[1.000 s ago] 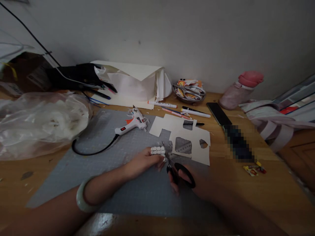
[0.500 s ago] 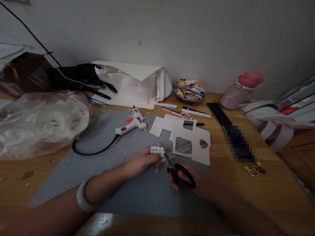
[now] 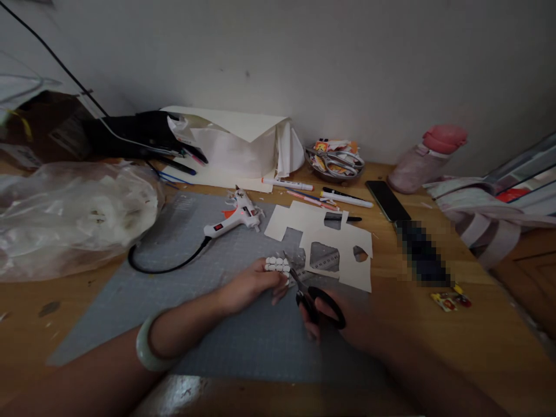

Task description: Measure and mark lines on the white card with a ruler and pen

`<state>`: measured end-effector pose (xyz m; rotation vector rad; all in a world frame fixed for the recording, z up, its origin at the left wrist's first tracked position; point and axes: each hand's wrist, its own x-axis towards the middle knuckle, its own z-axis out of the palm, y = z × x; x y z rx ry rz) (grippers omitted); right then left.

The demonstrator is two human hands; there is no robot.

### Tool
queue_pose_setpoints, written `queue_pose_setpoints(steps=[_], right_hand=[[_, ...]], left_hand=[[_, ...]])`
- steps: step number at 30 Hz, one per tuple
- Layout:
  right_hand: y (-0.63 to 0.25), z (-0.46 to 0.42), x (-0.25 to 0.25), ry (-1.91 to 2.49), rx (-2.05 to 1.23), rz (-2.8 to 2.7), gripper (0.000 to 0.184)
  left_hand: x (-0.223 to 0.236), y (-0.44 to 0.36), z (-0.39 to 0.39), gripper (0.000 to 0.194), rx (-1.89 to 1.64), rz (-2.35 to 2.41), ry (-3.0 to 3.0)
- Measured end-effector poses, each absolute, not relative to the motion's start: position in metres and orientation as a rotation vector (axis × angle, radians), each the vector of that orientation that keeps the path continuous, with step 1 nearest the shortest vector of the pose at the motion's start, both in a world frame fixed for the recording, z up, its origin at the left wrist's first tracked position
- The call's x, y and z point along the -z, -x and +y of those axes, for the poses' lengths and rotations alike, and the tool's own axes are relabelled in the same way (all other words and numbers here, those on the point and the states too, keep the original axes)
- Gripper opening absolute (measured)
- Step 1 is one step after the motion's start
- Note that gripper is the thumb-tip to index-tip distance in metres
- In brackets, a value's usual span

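My left hand (image 3: 251, 285) rests on the grey cutting mat (image 3: 182, 301), fingers pinched round a small white bumpy piece (image 3: 278, 264). A pale green bangle (image 3: 145, 346) circles that wrist. My right hand (image 3: 347, 318) grips black-handled scissors (image 3: 315, 298), whose blades point up-left and meet the white piece. Just beyond lies cream card (image 3: 324, 237) with several shapes cut out of it.
A white glue gun (image 3: 234, 217) with a black cord lies on the mat. Markers (image 3: 321, 197), a bowl holding scissors (image 3: 334, 162), a phone (image 3: 384, 200), a pink bottle (image 3: 423, 159), folded paper (image 3: 234, 147) and a plastic bag (image 3: 69, 214) ring the wooden desk.
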<state>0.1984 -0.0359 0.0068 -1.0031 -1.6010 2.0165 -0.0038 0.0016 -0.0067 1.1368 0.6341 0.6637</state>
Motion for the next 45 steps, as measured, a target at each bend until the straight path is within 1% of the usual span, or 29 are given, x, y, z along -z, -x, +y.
queue_pose_setpoints(steps=[6, 10, 15, 27, 30, 35, 41, 45], right_hand=[[-0.201, -0.032, -0.005, 1.026, -1.959, -1.665, 0.062], [-0.203, -0.030, -0.004, 1.012, -2.029, -1.576, 0.062], [-0.207, -0.029, 0.001, 1.039, -1.995, -1.607, 0.062], [-0.214, -0.025, 0.008, 0.943, -2.069, -1.511, 0.058], [-0.213, -0.025, 0.009, 0.935, -2.078, -1.476, 0.056], [-0.212, -0.026, 0.010, 0.922, -2.058, -1.467, 0.056], [-0.212, -0.025, 0.011, 0.945, -2.074, -1.448, 0.058], [-0.212, -0.025, 0.013, 0.921, -2.126, -1.390, 0.057]], left_hand=[[0.009, 0.005, 0.002, 0.025, -0.661, 0.591, -1.102], [0.010, 0.005, 0.003, 0.025, -0.659, 0.588, -1.085], [0.010, 0.004, 0.002, 0.025, -0.659, 0.596, -1.079], [0.008, 0.004, 0.002, 0.027, -0.654, 0.595, -1.103], [0.011, 0.003, 0.001, 0.030, -0.679, 0.652, -1.167], [0.018, 0.000, 0.001, 0.046, -0.707, 0.776, -1.091], [0.012, 0.000, 0.001, 0.035, -0.704, 0.830, -1.125], [0.006, 0.002, 0.000, 0.032, -0.645, 0.827, -1.172]])
